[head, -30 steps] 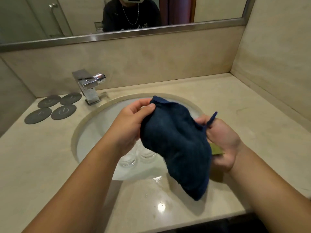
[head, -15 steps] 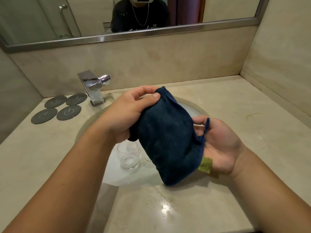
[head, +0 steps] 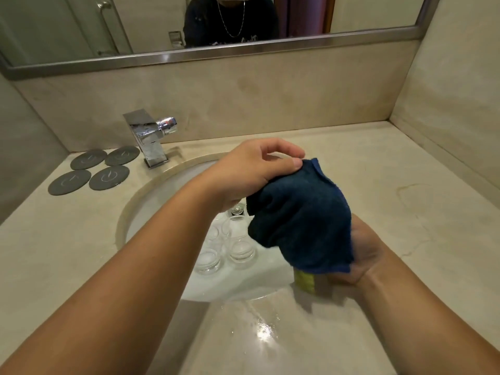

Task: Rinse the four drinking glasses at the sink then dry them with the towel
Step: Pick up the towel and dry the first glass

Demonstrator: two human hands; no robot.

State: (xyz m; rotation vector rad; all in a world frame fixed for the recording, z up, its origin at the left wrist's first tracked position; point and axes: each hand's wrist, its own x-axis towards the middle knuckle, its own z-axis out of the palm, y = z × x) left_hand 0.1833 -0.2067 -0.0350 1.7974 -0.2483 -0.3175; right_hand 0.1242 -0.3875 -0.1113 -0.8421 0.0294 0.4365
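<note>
My left hand (head: pixel 251 171) pinches the top edge of a dark blue towel (head: pixel 300 223) between thumb and fingers, above the sink. The towel is bunched into a bundle, and whether a glass sits inside it is hidden. My right hand (head: pixel 365 253) cups the bundle from below on the right, its fingers out of sight behind the cloth. A yellow-green tag (head: pixel 304 280) hangs from the towel's lower edge. Clear drinking glasses lie in the white sink basin (head: pixel 162 196) under my left wrist: one (head: pixel 208 261), a second (head: pixel 241 251) and a third (head: pixel 235 226) partly hidden.
A chrome tap (head: pixel 151 136) stands at the back left of the basin. Several dark round coasters (head: pixel 100 169) lie left of it. The beige counter (head: pixel 405 212) runs to the right wall. Water shines on the front rim (head: pixel 262 328). A mirror (head: pixel 135 23) hangs above.
The towel went from hanging loose to a tighter bundle. My left hand moved right and up over it, and my right hand dropped lower beneath it.
</note>
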